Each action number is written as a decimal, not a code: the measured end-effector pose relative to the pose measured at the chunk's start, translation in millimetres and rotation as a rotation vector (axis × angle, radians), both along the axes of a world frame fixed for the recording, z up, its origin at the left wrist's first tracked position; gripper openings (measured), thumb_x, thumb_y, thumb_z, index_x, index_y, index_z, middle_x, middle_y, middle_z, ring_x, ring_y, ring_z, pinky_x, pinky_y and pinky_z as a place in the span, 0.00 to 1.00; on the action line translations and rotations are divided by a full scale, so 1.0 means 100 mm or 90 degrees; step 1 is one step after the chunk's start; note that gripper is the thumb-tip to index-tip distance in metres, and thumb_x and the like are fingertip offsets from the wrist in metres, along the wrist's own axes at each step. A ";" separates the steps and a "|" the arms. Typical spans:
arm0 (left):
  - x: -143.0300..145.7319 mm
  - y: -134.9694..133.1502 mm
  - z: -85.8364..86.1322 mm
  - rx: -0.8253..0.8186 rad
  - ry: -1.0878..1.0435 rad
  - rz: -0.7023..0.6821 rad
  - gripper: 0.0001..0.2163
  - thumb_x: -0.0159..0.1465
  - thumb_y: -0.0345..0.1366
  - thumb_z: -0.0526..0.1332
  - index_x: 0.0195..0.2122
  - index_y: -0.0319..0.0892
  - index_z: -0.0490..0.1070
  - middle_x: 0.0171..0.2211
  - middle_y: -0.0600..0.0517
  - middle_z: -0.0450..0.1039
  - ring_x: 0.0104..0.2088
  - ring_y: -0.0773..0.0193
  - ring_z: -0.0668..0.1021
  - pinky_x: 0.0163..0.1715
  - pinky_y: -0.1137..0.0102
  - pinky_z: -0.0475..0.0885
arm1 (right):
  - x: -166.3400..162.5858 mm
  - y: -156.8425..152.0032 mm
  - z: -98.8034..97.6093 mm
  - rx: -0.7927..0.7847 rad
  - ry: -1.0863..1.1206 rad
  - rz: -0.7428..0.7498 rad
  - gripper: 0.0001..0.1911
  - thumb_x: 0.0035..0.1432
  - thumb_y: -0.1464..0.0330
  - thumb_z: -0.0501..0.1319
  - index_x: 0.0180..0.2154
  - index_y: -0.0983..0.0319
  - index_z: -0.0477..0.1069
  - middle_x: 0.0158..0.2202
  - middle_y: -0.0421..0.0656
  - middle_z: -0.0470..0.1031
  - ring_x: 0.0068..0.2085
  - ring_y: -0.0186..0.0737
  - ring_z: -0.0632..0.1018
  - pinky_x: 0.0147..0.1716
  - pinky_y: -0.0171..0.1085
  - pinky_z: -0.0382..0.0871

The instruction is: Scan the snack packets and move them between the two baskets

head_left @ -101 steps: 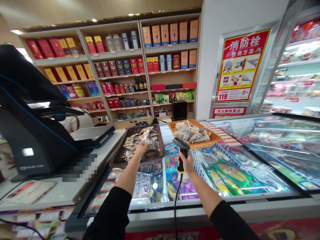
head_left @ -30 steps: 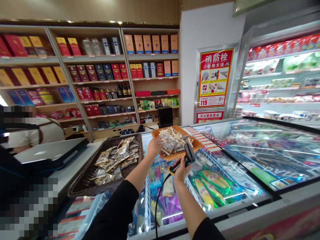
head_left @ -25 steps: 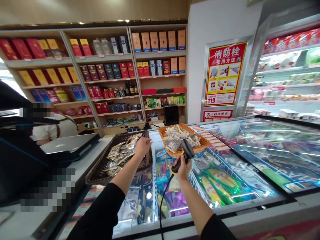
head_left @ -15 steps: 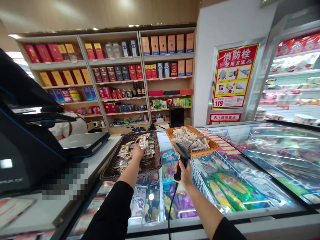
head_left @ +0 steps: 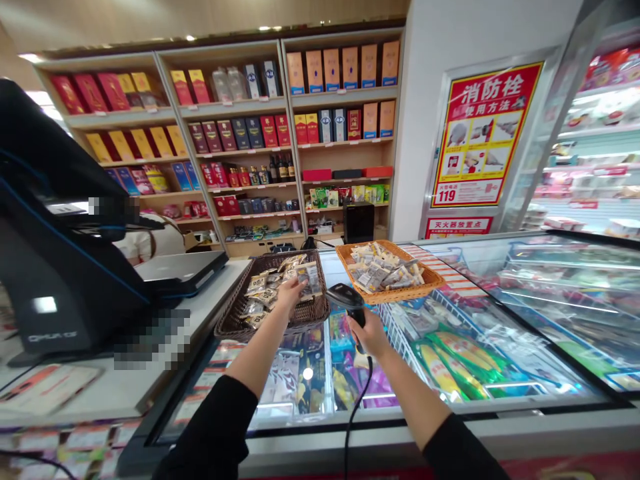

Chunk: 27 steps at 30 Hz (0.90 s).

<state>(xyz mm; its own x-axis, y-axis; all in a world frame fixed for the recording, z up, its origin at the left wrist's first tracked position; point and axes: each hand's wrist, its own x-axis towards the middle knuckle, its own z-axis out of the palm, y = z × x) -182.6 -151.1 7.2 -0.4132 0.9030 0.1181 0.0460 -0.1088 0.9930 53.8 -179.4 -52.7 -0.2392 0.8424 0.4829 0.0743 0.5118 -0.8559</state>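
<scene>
A small snack packet (head_left: 309, 275) is pinched by my left hand (head_left: 291, 293), just over the dark brown woven basket (head_left: 233, 312). More packets (head_left: 264, 285) with dark lettering lie in that basket. My right hand (head_left: 371, 333) is wrapped round the grip of a black barcode scanner (head_left: 346, 295), whose head tilts left towards the packet. From the scanner a black cable (head_left: 356, 417) runs down across the freezer. Beyond the scanner, an orange woven basket (head_left: 434, 283) holds many pale packets (head_left: 383, 267).
Both baskets rest on a glass-topped freezer (head_left: 280, 417) filled with frozen goods. On the left, a black weighing scale (head_left: 185, 270) with a dark screen stands on a counter (head_left: 107, 393). A person (head_left: 165, 240) is partly visible behind it. Shelves of boxes (head_left: 345, 130) line the back.
My left hand has lifted a packet from the pile and moved it right. The scanner in my right hand has turned leftward towards it. The camera view has shifted slightly.
</scene>
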 end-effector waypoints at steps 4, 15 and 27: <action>0.02 -0.02 -0.07 -0.025 -0.025 0.054 0.16 0.47 0.42 0.68 0.35 0.40 0.74 0.27 0.51 0.76 0.29 0.64 0.77 0.27 0.72 0.70 | -0.01 -0.07 0.02 -0.024 0.018 0.021 0.09 0.53 0.62 0.61 0.31 0.62 0.70 0.14 0.35 0.66 0.16 0.36 0.68 0.17 0.32 0.59; 0.02 -0.01 -0.05 -0.051 -0.103 0.067 0.18 0.50 0.39 0.68 0.41 0.38 0.73 0.32 0.49 0.77 0.28 0.66 0.77 0.26 0.73 0.71 | -0.08 -0.15 0.07 0.002 0.025 0.039 0.07 0.48 0.66 0.64 0.30 0.62 0.73 0.19 0.37 0.70 0.20 0.37 0.69 0.20 0.32 0.58; 0.01 -0.03 -0.05 -0.043 0.007 0.114 0.16 0.53 0.40 0.65 0.41 0.38 0.74 0.30 0.49 0.77 0.31 0.63 0.78 0.29 0.71 0.72 | -0.08 -0.14 0.04 -0.112 0.135 0.087 0.10 0.48 0.62 0.66 0.29 0.62 0.70 0.14 0.34 0.66 0.13 0.32 0.64 0.14 0.31 0.57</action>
<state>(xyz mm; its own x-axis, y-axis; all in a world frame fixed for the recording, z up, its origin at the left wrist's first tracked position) -181.6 -154.0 1.8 -0.5667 0.8213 0.0654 0.0701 -0.0311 0.9971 45.7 -193.8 -48.7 -0.2651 0.8847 0.3834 -0.1747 0.3469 -0.9215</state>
